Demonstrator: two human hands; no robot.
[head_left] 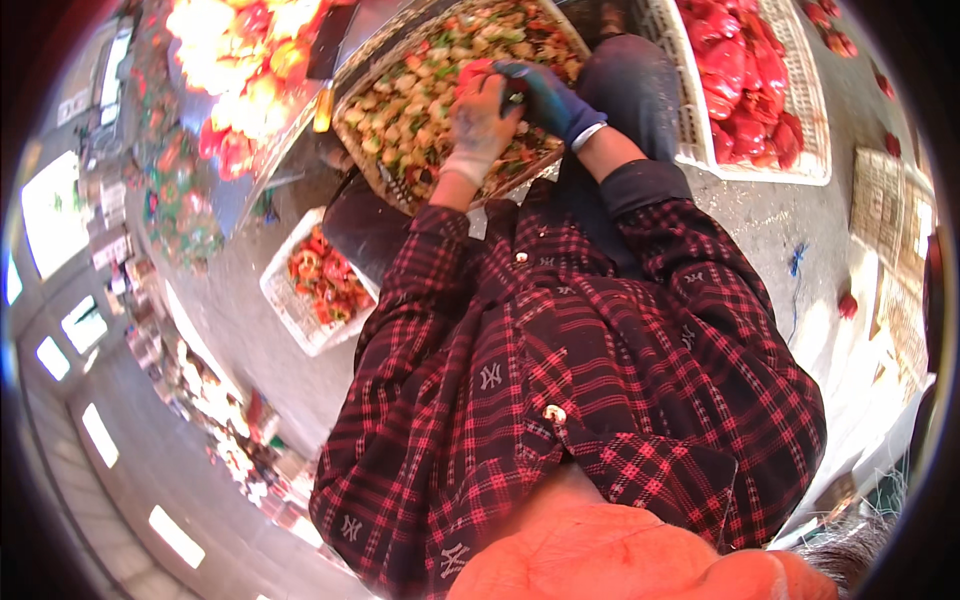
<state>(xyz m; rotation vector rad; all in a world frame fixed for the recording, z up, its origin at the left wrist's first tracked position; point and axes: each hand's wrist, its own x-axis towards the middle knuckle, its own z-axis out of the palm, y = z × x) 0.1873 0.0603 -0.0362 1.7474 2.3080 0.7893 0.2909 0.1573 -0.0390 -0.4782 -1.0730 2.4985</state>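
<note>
Grey floor point(745, 225) below. Bright red pepper point(475, 72), partly hidden, in left hand point(482, 120), fingers bent; right hand point(550, 101): finger state, cannot tell.

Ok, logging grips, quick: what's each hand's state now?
Left hand: closed, holding a red pepper.
Right hand: beside it; open or closed can't be told.

The grey floor point(745, 215) carries a crate point(765, 177) of red peppers point(738, 85), a smaller crate point(289, 316) of pepper pieces point(325, 282), loose peppers point(848, 305) and blue string point(797, 261).
</note>
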